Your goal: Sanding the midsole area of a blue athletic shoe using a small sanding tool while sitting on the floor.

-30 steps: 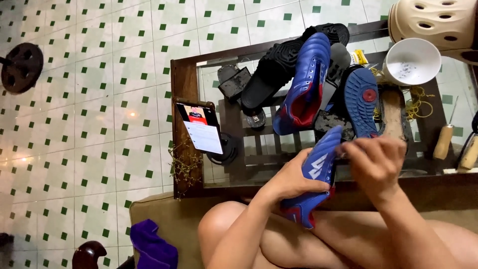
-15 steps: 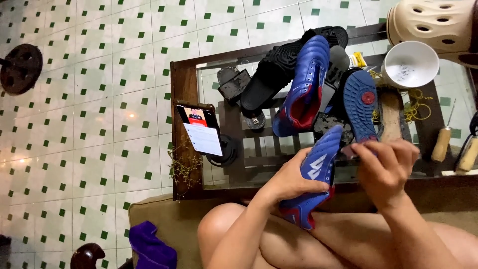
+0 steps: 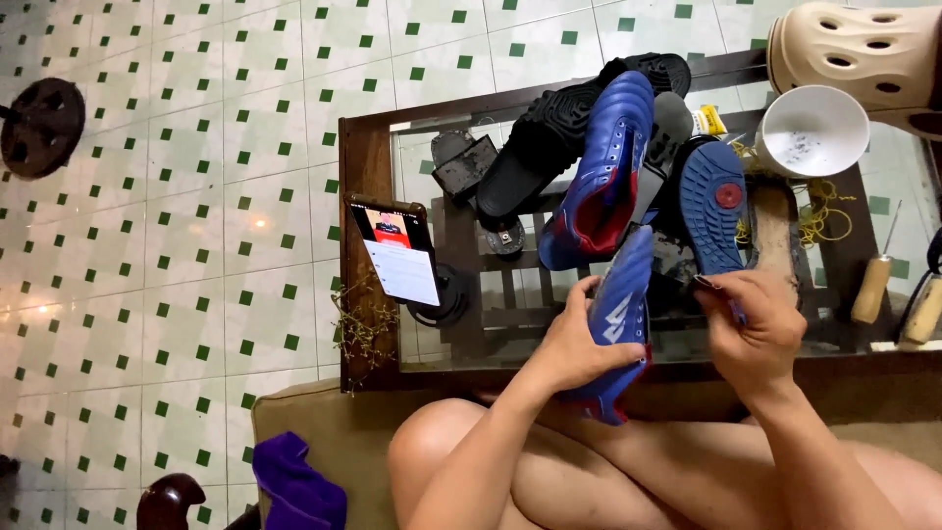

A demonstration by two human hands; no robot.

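Head view: seated person at glass-topped table [image 3: 373, 177].
Left hand [image 3: 579, 344]: clamped around blue football boot [image 3: 618, 314], near table edge.
Right hand [image 3: 756, 329]: fingers pinched together on boot's right side.
Left of boot: propped smartphone [image 3: 397, 250].

Glass-topped wooden table [image 3: 365, 186], phone [image 3: 396, 249] at left edge, black sandal [image 3: 530, 157], blue shoes [image 3: 599, 177], white bowl [image 3: 812, 131] near far right corner

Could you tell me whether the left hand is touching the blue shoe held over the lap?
Touching. The head view shows the left hand wrapped around the side of the blue shoe, fingers pressed on its upper with no gap.
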